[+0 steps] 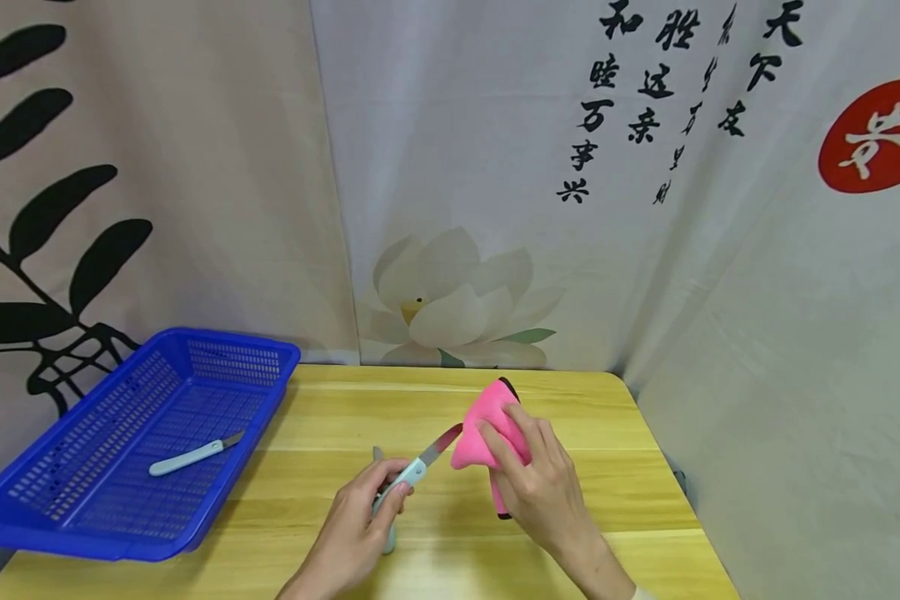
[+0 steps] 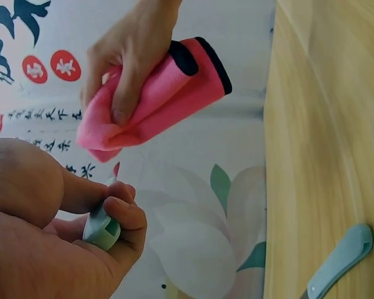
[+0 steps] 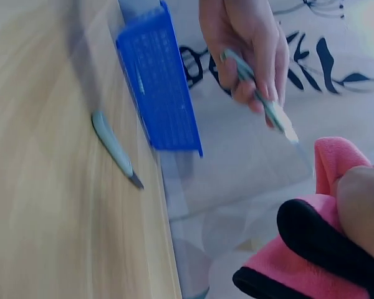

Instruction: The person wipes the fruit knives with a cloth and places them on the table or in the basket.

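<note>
My left hand (image 1: 360,517) grips the pale green handle of a small folding knife (image 1: 414,473), its blade out and pointing up to the right. A pink cloth (image 1: 487,425) with black edging is bunched in my right hand (image 1: 543,483), its fold right at the blade's tip. The blade looks reddish beside the cloth. Both hands are above the table. A second knife (image 2: 343,258) with a similar handle lies on the table beneath my left hand, partly hidden by it in the head view.
A blue plastic basket (image 1: 26,533) stands on the left of the wooden table (image 1: 607,408). Inside it lies another knife (image 1: 195,456) with its blade out. A printed curtain (image 1: 450,167) hangs behind the table's back edge.
</note>
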Demonstrator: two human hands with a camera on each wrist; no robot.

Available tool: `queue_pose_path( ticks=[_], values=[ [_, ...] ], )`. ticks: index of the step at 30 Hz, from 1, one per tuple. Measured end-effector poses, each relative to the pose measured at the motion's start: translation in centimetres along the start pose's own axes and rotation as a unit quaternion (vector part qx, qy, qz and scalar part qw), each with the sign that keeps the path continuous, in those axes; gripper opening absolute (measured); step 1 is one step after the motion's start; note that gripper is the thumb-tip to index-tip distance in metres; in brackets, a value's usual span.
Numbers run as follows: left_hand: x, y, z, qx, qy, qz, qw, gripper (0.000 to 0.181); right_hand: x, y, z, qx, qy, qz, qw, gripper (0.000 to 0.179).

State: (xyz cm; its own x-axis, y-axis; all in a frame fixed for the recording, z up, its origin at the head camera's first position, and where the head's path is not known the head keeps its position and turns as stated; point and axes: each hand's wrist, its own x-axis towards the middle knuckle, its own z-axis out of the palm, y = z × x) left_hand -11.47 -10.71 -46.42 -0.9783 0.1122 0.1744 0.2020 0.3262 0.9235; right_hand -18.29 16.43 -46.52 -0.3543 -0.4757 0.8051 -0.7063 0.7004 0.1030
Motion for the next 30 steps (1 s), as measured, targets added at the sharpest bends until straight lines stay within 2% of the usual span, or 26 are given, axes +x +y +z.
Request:
queue_pose_path(
  ticks=[1, 4, 5, 6, 8, 9, 11, 13, 16, 18, 23, 30],
  values=[
    [0.0, -0.2, 0.0, -0.001, 0.002, 0.007, 1.0000, 0.016, 0.1, -0.4, 0.0, 0.002, 0.003, -0.009, 1.0000, 0.040],
    [0.3, -2.0, 0.4, 0.008, 0.014, 0.067, 0.9976, 0.017, 0.4, -1.6, 0.0, 0.001, 0.012, -0.038, 0.9992, 0.037],
    [0.6, -3.4, 0.7, 0.005, 0.023, 0.106, 0.9941, 0.018, 0.5, -2.0, 0.0, -0.001, 0.014, -0.047, 0.9988, 0.036],
    [0.7, -4.2, 0.9, 0.008, 0.027, 0.130, 0.9911, 0.020, 0.6, -2.4, 0.1, -0.003, 0.013, -0.054, 0.9984, 0.036],
    [0.9, -5.2, 1.1, 0.011, 0.029, 0.160, 0.9866, 0.022, 0.6, -2.9, 0.3, -0.007, 0.007, -0.067, 0.9977, 0.037],
    [0.9, -5.2, 1.2, 0.006, 0.030, 0.160, 0.9866, 0.022, 0.6, -3.2, 0.4, -0.010, 0.005, -0.073, 0.9973, 0.037],
    [0.8, -4.5, 1.1, 0.004, 0.025, 0.141, 0.9897, 0.020, 0.6, -3.5, 0.7, -0.015, 0.000, -0.084, 0.9964, 0.038],
    [0.3, -2.1, 0.7, 0.013, 0.013, 0.079, 0.9967, 0.019, 0.5, -3.7, 1.0, -0.021, -0.008, -0.089, 0.9957, 0.039],
    [0.0, -0.3, 0.3, 0.016, -0.001, 0.030, 0.9994, 0.018, 0.4, -3.8, 1.2, -0.027, -0.017, -0.089, 0.9955, 0.043],
    [0.0, 0.0, 0.2, 0.014, -0.009, 0.017, 0.9997, 0.019, 0.3, -3.8, 1.2, -0.028, -0.024, -0.082, 0.9960, 0.043],
    [-0.1, -0.1, 0.0, -0.002, -0.021, 0.018, 0.9996, 0.020, 0.2, -3.5, 1.2, -0.032, -0.024, -0.067, 0.9969, 0.042],
    [-0.2, -0.4, 0.0, -0.001, -0.021, 0.032, 0.9993, 0.019, 0.0, -2.5, 1.2, -0.040, -0.020, -0.052, 0.9977, 0.043]
  ],
)
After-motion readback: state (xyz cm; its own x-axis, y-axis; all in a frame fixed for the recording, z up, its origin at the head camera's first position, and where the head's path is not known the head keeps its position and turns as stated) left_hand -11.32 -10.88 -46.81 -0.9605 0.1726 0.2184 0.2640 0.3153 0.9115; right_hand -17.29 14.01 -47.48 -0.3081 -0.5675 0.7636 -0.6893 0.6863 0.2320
